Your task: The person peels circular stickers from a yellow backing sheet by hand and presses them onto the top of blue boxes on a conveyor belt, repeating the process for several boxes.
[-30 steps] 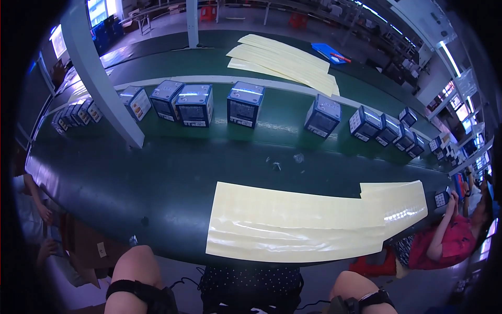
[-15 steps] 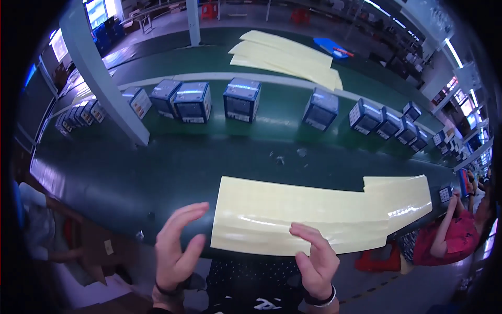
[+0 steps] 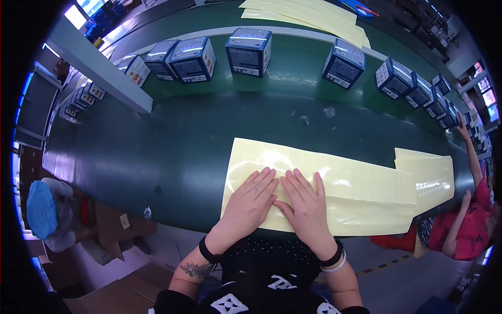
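A long, glossy, pale yellow sheet [image 3: 366,193] lies along the near edge of the green work surface. My left hand [image 3: 249,201] rests flat on the left part of it, fingers stretched out and pointing away from me. Close beside it, my right hand [image 3: 306,209] also lies flat on the sheet, its fingers extended and the thumb near my left hand. Neither hand grips anything. Another yellow sheet [image 3: 439,170] overlaps at the right end, and its outline is only partly visible.
Blue boxes line the far side, among them a middle box [image 3: 248,52] and one further right [image 3: 343,64]. More yellow sheets [image 3: 308,15] lie beyond them. A slanted post [image 3: 99,63] stands left. A person in red [image 3: 465,220] reaches toward boxes at right; another wears a blue cap [image 3: 42,209].
Both hands have come down from above the near edge onto the yellow sheet and moved together. The view has shifted, and the person at right now stretches an arm toward the boxes.
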`<move>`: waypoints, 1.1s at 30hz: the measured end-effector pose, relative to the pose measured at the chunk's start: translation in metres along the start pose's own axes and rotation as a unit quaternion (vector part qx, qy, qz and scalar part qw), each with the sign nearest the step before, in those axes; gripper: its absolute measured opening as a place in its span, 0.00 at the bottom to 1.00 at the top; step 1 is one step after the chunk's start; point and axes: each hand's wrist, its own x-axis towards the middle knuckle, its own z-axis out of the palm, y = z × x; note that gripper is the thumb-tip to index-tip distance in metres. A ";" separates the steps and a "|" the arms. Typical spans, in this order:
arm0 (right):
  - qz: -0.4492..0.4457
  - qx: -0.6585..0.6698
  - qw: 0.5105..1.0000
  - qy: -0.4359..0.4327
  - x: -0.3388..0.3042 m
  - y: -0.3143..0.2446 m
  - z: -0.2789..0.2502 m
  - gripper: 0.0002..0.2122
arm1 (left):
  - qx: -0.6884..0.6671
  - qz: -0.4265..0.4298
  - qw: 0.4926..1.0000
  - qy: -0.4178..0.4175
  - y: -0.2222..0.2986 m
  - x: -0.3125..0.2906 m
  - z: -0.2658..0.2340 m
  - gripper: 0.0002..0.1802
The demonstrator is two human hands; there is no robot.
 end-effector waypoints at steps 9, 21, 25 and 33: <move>-0.007 0.007 0.999 0.047 -0.006 0.009 -0.001 0.18 | 0.012 0.057 0.995 0.079 0.006 0.005 0.006 0.11; -0.007 0.034 0.998 0.051 -0.010 0.021 -0.012 0.17 | -0.020 -0.003 0.997 0.074 0.031 0.021 0.005 0.09; -0.027 0.029 0.997 0.062 -0.013 0.025 -0.014 0.17 | -0.010 0.042 0.997 0.058 0.029 0.019 0.004 0.11; -0.030 0.029 0.998 0.038 -0.011 0.031 -0.025 0.20 | -0.016 0.025 0.999 0.033 0.037 0.022 0.000 0.09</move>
